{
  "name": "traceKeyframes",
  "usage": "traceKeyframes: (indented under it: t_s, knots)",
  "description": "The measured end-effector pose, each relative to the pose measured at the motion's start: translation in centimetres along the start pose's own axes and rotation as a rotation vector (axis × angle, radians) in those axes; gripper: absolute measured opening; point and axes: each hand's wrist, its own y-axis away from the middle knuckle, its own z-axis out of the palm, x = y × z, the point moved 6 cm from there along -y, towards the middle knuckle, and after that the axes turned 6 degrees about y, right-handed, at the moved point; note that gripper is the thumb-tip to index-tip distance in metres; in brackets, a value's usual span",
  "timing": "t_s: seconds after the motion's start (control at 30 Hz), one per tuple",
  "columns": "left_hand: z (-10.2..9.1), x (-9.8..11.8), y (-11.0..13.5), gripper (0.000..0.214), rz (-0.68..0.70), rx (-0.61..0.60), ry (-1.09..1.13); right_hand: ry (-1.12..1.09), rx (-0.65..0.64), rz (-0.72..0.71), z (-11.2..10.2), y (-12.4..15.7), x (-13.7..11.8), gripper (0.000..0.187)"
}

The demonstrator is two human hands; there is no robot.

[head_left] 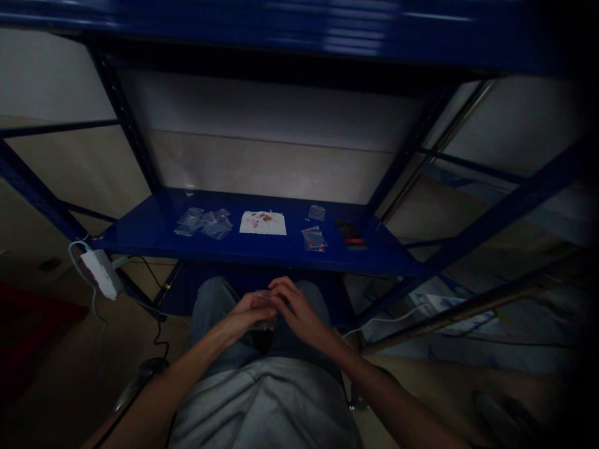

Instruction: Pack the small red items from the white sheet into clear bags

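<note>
Both hands meet over my lap, below the front edge of a blue shelf. My left hand and my right hand pinch a small clear plastic bag between them, fingers closed on it. What is inside the bag is too dark to make out. On the shelf ahead lie a pile of empty clear bags at the left, a white sheet with small red and orange pieces in the middle, and filled clear bags to its right.
A dark red-and-black object lies at the shelf's right end. A white power adapter with cables hangs at the left front corner. Blue frame posts and diagonal braces stand at both sides. An upper blue shelf overhangs.
</note>
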Motion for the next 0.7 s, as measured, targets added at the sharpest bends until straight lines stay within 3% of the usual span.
traceKeyframes:
  t_s: [0.17,0.3,0.43,0.53,0.6,0.7]
  knots:
    - [1.5,-0.1,0.3,0.047,-0.061,-0.128,0.006,0.015,0.060,0.128,-0.4,-0.1,2.1,0.017]
    - [2.0,-0.1,0.7,0.048,-0.108,-0.154,-0.069,-0.157,0.164,0.233,-0.9,-0.3,3.6,0.008]
    - [1.9,-0.2,0.7,0.047,-0.120,-0.155,-0.143,-0.401,0.244,0.312,-1.0,-0.3,4.3,0.032]
    - [1.6,0.2,0.5,0.043,-0.070,-0.107,-0.145,-0.552,0.229,0.398,-0.5,-0.1,5.0,0.037]
    - [1.7,0.3,0.5,0.044,-0.048,-0.111,-0.147,-0.570,0.189,0.432,-0.2,0.0,5.3,0.028]
    - [1.8,0.2,0.4,0.048,-0.035,-0.121,-0.196,-0.550,0.185,0.428,-0.2,0.0,5.4,0.030]
